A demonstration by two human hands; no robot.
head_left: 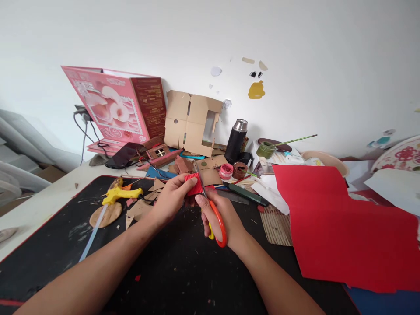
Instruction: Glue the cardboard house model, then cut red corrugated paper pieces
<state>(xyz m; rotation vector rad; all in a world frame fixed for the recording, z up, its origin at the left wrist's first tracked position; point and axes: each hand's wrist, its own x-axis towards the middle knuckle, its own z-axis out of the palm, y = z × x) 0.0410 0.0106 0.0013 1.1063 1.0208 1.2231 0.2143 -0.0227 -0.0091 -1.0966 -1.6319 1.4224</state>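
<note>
Between thumb and fingers, my left hand [171,195] pinches a small piece of red corrugated cardboard [194,183] above the black mat. Closed round a pair of scissors [220,227] with orange and yellow handles, my right hand [226,217] is just to the right of it. The metal blades point up and away, along the right edge of the red piece. I cannot tell whether the blades are biting into it. Part of the fingers on both hands is hidden behind the things they hold.
At left, a yellow glue gun [113,194] rests on a round wooden disc [105,214]. Cardboard scraps [139,211] lie near my left wrist. Behind stand paint jars [226,171] and a black thermos [235,142]. A green utility knife [247,194] and a large red sheet [341,227] are at right.
</note>
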